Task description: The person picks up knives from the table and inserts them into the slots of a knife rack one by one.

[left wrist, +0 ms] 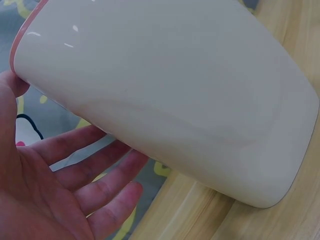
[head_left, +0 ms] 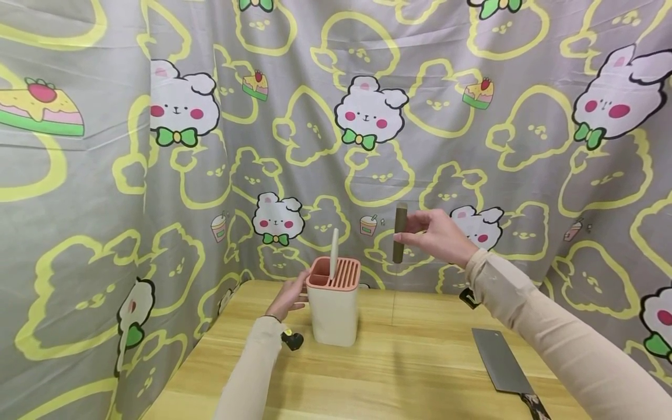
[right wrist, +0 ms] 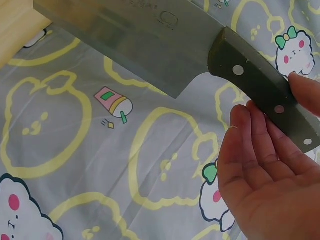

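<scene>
The right hand [head_left: 440, 236] pinches a cleaver [right wrist: 175, 50] by its handle over the counter [head_left: 357, 379] near the back edge; the left hand [head_left: 289, 296], fingers extended, touches the knife holder [head_left: 333, 318] toward the back-left corner.

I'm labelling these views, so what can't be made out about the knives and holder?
- Held cleaver: part of the blade, right wrist view, cut off by the top edge.
- Other cleaver: handle's end, head view, cut off by the bottom edge.
- Pale handle: whatever continues below, head view, hidden by the holder.
</scene>
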`<state>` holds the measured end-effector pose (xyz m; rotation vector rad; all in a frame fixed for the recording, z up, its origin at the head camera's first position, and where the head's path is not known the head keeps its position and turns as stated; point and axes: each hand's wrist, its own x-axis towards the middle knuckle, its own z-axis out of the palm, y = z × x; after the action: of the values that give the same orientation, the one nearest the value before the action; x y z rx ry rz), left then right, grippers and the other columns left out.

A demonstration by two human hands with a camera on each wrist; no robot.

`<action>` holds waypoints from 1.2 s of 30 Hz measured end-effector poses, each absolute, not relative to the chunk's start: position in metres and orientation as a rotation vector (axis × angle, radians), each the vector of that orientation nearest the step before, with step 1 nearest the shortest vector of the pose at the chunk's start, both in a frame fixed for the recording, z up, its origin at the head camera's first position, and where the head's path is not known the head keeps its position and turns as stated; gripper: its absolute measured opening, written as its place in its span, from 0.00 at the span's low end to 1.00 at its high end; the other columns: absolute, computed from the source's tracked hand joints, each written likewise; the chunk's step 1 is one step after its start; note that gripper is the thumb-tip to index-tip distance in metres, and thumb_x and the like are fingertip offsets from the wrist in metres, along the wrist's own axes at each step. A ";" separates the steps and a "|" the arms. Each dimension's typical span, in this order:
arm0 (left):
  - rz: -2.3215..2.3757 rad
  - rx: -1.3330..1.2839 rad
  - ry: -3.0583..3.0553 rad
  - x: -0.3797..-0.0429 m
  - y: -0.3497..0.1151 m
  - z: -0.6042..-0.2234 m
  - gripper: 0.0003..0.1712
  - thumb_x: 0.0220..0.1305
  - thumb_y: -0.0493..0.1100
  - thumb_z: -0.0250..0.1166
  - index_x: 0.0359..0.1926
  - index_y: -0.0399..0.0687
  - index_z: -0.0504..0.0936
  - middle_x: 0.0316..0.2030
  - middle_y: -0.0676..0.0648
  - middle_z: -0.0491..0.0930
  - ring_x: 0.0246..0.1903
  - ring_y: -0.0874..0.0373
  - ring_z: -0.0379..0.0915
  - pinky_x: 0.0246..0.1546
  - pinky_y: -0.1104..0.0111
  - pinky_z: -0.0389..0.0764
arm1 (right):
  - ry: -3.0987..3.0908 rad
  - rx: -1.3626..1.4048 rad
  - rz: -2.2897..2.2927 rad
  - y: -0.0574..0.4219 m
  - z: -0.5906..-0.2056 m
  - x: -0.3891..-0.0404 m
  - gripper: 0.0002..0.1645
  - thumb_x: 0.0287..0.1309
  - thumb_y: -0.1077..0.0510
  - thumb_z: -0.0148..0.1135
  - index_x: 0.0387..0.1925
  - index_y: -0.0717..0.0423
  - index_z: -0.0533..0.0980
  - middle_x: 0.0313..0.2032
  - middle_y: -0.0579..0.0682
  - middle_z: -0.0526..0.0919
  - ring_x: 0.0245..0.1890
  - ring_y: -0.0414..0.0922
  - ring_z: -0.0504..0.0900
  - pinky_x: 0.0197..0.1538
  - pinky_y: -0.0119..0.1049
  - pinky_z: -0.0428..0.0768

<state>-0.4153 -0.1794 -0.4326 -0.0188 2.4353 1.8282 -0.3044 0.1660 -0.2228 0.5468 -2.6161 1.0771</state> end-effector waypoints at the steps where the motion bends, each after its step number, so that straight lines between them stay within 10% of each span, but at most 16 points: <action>1: 1.829 -0.022 2.435 -0.415 -0.179 -0.433 0.45 0.64 0.77 0.47 0.60 0.45 0.78 0.54 0.40 0.82 0.50 0.47 0.83 0.59 0.46 0.77 | -2.614 0.551 1.088 0.165 -0.222 -0.305 0.18 0.58 0.49 0.70 0.45 0.54 0.82 0.41 0.53 0.88 0.42 0.47 0.84 0.45 0.37 0.79; 36: 1.834 -0.002 2.424 -0.418 -0.182 -0.434 0.47 0.62 0.78 0.49 0.59 0.45 0.79 0.55 0.40 0.82 0.49 0.48 0.84 0.59 0.45 0.76 | -2.523 0.604 1.142 0.132 -0.190 -0.322 0.18 0.57 0.50 0.71 0.48 0.52 0.82 0.41 0.53 0.89 0.41 0.47 0.87 0.46 0.38 0.79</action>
<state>-0.4180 -0.1824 -0.4339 -0.0024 2.4242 1.8345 -0.3221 0.1316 -0.1899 0.6043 -2.5226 1.1416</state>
